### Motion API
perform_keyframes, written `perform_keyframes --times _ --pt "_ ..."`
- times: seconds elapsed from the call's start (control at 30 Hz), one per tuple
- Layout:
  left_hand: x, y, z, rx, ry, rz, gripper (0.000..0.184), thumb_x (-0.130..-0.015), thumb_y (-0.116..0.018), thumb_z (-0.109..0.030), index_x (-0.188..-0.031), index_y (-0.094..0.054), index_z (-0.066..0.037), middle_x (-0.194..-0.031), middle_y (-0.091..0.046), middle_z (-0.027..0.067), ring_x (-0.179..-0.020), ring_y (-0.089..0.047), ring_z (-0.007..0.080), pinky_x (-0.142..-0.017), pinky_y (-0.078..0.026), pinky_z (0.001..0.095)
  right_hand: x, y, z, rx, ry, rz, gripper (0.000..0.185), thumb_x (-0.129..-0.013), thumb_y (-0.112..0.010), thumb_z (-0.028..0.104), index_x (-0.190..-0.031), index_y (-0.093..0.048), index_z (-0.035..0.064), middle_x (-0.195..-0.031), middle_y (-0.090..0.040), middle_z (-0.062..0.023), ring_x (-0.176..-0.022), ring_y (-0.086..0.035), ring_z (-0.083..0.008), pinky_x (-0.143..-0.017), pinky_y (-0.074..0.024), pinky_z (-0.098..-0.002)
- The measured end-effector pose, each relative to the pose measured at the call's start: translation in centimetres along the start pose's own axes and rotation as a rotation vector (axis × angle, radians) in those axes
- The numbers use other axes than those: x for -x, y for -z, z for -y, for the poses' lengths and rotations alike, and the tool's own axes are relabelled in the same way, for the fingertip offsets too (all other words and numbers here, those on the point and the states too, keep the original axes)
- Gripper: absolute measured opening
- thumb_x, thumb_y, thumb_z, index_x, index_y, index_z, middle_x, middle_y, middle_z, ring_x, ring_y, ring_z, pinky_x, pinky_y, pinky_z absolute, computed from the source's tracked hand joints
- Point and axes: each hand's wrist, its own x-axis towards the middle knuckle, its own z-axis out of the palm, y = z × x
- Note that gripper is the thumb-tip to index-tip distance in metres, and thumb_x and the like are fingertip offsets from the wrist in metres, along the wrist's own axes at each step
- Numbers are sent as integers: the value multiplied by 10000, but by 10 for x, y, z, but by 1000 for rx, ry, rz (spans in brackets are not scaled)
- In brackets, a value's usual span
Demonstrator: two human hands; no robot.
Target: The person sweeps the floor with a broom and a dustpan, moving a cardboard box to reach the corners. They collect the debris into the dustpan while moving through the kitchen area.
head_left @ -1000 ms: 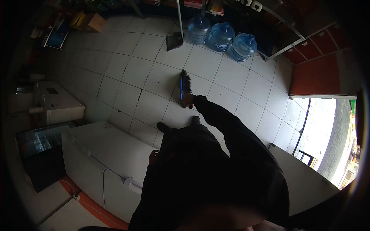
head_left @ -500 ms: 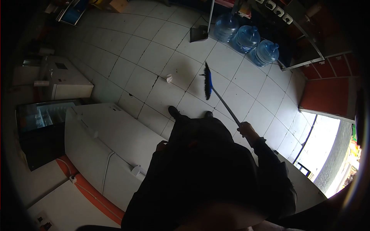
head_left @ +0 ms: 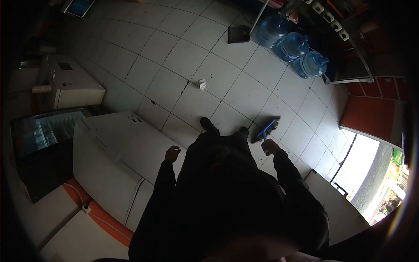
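My right hand (head_left: 272, 147) is wrapped round the handle of a broom (head_left: 264, 130). Its blue head with dark bristles is just past my fist, beside my right shoe (head_left: 243, 131). The handle looks foreshortened, and most of it is hidden. On the other side, my left hand (head_left: 173, 153) hangs near the white chest freezer (head_left: 120, 135), fingers loosely bent and holding nothing that I can see. A crumpled white piece of paper (head_left: 202, 84) lies on the tiled floor ahead of my feet.
A dark dustpan (head_left: 239, 34) with a long handle stands ahead, next to several blue water bottles (head_left: 293, 46). Left of me are a glass-front cooler (head_left: 52, 131) and a white cabinet (head_left: 78, 83). To the right, a red cabinet (head_left: 371, 115) borders a bright doorway (head_left: 360, 157).
The broom head has swung right and back towards my feet, and the handle now points more upright. My left hand has come out from my side, over the freezer's edge.
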Motion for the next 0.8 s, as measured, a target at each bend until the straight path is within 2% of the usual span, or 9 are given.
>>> perform_keyframes --times 0.07,0.1,0.13,0.17,0.37,0.47,0.53,0.67,0.8 --pt "8 19 11 27 33 -53 276 -756 -524 -284 -928 -559 -72 -926 -571 135 -849 -555 268 -759 -434 347 -59 29 39 45 22 150 137 -567 -544 167 -508 -568 45 -486 -529 -97 -486 -561 -243 -449 -430 -343" --pt "8 20 23 15 32 -48 276 -756 -524 -284 -928 -559 -72 -926 -571 135 -849 -555 268 -759 -434 347 -78 52 63 -68 68 -38 105 -569 -555 143 -526 -570 48 -509 -533 -98 -485 -561 -246 -449 -435 -344" --pt "6 14 39 81 69 -89 270 -754 -525 -284 -921 -561 -75 -917 -575 126 -844 -556 266 -756 -435 346 -114 27 59 -494 -108 22 55 -552 -570 117 -535 -573 65 -550 -532 -103 -493 -562 -251 -456 -439 -346" --pt "6 9 50 150 106 -129 264 -753 -525 -283 -913 -564 -77 -908 -580 116 -840 -557 263 -754 -436 344 -136 47 78 133 329 -261 26 -534 -586 114 -540 -580 89 -584 -545 -96 -530 -571 -248 -471 -445 -353" --pt "12 -44 92 99 -39 50 214 -750 -528 -284 -850 -593 -107 -955 -563 72 -886 -535 235 -777 -421 326 -235 107 118 40 378 -258 38 -545 -593 152 -561 -589 118 -572 -572 -66 -569 -579 -242 -487 -441 -357" --pt "5 -45 87 142 -79 125 239 -742 -545 -312 -857 -593 -107 -952 -568 80 -887 -534 236 -775 -421 334 -226 110 94 182 76 12 109 -578 -606 217 -591 -590 110 -555 -570 -66 -544 -576 -221 -478 -436 -348" --pt "-27 -39 69 102 -96 197 248 -741 -547 -320 -858 -592 -106 -953 -567 83 -889 -533 240 -776 -421 335 -169 126 64 39 79 -109 141 -654 -565 209 -580 -559 90 -523 -529 -33 -466 -528 -152 -439 -400 -293" --pt "-70 -10 12 -98 -137 160 265 -747 -543 -318 -873 -582 -87 -953 -562 104 -895 -530 261 -776 -420 337 -41 197 71 -1169 -643 -208 175 -735 -565 153 -772 -562 -18 -576 -546 -46 -436 -478 -78 -357 -345 -205" --pt "-138 23 -28 -141 -306 -72 236 -739 -545 -270 -875 -570 -79 -929 -564 92 -849 -550 246 -752 -431 329 35 244 36 -1137 -907 -309 227 -708 -579 112 -874 -526 -34 -568 -493 -25 -429 -438 -76 -388 -361 -200"
